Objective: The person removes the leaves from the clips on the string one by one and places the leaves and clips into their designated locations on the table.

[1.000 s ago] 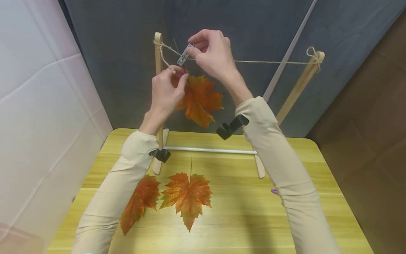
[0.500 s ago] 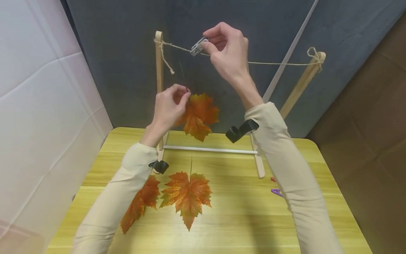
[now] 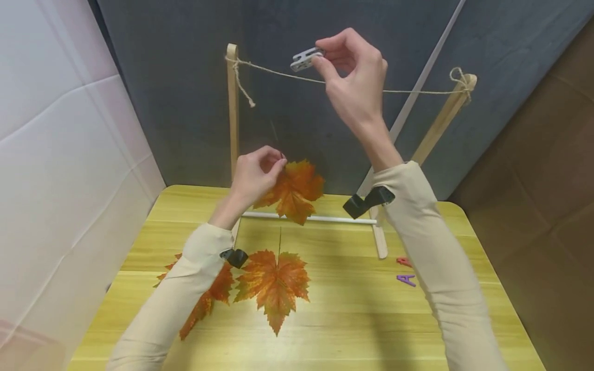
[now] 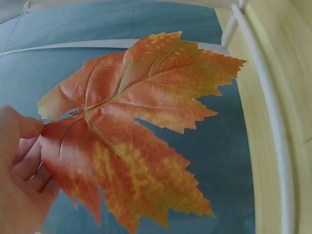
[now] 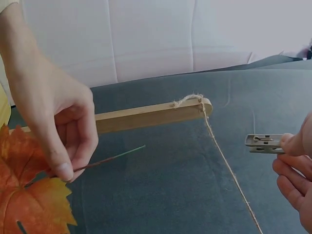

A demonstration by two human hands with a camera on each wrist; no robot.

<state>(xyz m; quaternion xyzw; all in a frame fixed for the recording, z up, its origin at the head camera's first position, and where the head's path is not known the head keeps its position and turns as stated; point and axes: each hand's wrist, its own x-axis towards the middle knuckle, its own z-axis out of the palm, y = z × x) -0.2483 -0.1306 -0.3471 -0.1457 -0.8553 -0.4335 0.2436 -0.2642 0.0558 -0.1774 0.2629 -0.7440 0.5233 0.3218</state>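
My left hand (image 3: 254, 175) pinches the stem of an orange maple leaf (image 3: 299, 190) below the twine and left of centre. The leaf (image 4: 136, 97) spreads wide in the left wrist view. Its thin stem (image 5: 112, 158) sticks out past the fingertips in the right wrist view, the tip greenish. Higher up, my right hand (image 3: 359, 85) pinches a grey clothespin (image 3: 306, 60) between thumb and fingers. The clothespin (image 5: 264, 141) appears in front of the dark backdrop, apart from the twine (image 5: 225, 157). In the head view it appears just above the twine (image 3: 278, 73).
The twine runs between a left wooden post (image 3: 233, 103) and a right wooden post (image 3: 441, 121), joined low by a white rod (image 3: 345, 220). On the table lie a maple leaf (image 3: 276, 286), another leaf (image 3: 218, 288) partly behind my forearm, a red clothespin (image 3: 403, 262) and a purple clothespin (image 3: 406, 280).
My left hand has lowered with the leaf, away from the twine. My right hand has moved up and right with the clothespin, which has come off the twine area and turned flatter.
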